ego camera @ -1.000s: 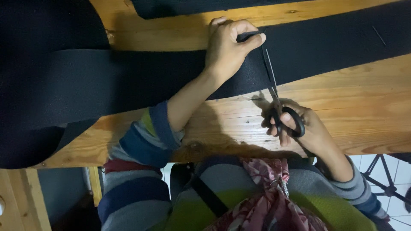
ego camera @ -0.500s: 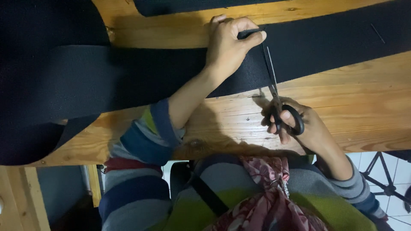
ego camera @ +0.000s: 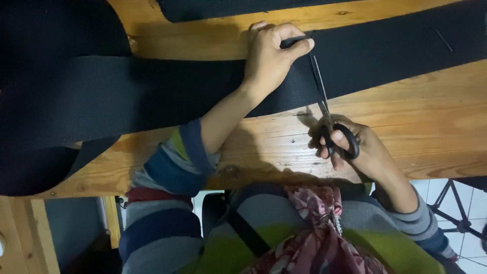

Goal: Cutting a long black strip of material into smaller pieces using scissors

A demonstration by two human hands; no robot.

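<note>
Your left hand (ego camera: 269, 58) pinches the far edge of the wide black fabric strip (ego camera: 152, 96), which lies across the wooden worktop (ego camera: 431, 116) from its left edge to its right. Your right hand (ego camera: 362, 149), near the worktop's near edge, grips the black-handled scissors (ego camera: 329, 114), fingers through the loops, the blades reaching into the strip just beside your left thumb.

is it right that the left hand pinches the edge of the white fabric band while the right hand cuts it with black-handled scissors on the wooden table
Not quite: the fabric band is black, not white, as the head view shows. The rest holds: the left hand pinches its edge while the right hand works the black-handled scissors on the wooden table.
</note>
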